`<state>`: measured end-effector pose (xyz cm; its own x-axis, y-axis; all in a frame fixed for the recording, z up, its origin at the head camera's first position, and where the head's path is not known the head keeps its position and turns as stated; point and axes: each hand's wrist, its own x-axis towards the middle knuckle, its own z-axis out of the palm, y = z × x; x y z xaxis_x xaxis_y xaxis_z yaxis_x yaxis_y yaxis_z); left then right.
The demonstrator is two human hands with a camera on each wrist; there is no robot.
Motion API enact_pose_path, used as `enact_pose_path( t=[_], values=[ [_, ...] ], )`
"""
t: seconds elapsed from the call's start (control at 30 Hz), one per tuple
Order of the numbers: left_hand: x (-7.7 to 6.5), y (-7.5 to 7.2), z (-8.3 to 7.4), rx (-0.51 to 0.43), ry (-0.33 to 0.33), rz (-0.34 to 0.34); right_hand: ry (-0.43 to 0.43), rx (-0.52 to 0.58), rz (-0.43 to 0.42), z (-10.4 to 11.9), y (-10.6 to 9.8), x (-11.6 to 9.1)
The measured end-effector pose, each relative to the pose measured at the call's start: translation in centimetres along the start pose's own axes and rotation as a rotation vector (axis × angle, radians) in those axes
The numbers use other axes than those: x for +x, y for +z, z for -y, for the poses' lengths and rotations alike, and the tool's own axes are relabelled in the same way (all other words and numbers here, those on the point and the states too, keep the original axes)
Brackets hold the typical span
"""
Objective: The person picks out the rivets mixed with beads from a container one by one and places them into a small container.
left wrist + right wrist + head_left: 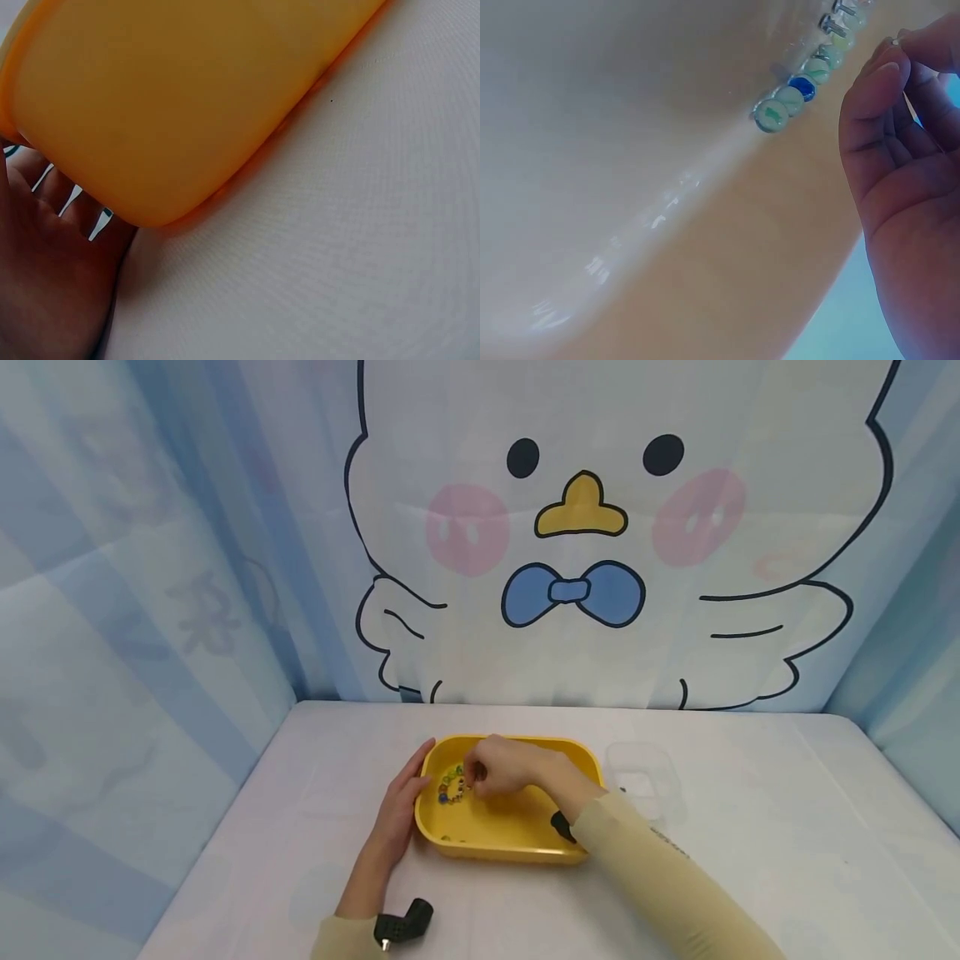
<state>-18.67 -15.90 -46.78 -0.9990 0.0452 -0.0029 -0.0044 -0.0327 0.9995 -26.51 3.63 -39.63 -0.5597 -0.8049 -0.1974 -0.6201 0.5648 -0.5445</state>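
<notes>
On the white surface (757, 827) the yellow tray (510, 853) lies with its long axis left to right; the left hand (397, 812) rests along its left end, fingers nearly straight. The right hand (501, 767) reaches in over the tray; marbles (443, 790), ringed with screws (835, 27), lie just left of its fingertips, which are nearer; thumb and forefinger pinch a tiny pale thing (895, 43), too small to identify

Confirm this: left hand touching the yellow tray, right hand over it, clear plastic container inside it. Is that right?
Not quite: the head view shows the clear plastic container on the table beside the yellow tray, not inside it. The rest is right.
</notes>
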Motion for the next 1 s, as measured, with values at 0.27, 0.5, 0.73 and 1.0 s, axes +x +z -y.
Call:
enact_pose_path(
  t=[0.27, 0.5, 0.73, 1.0],
  values=[
    [-0.1, 0.0, -0.1, -0.011, 0.003, 0.009, -0.017, 0.050, -0.023, 0.0, -0.5, -0.3],
    [-0.1, 0.1, 0.0, -0.013, -0.001, 0.002, -0.052, 0.088, -0.063, 0.0, -0.7, -0.6],
    [-0.1, 0.1, 0.0, -0.014, -0.004, 0.000, -0.046, 0.110, -0.094, 0.1, -1.4, -1.1],
    [0.1, 0.0, 0.0, -0.008, -0.004, -0.004, -0.092, 0.108, -0.111, 0.1, -2.2, -1.5]
  ],
)
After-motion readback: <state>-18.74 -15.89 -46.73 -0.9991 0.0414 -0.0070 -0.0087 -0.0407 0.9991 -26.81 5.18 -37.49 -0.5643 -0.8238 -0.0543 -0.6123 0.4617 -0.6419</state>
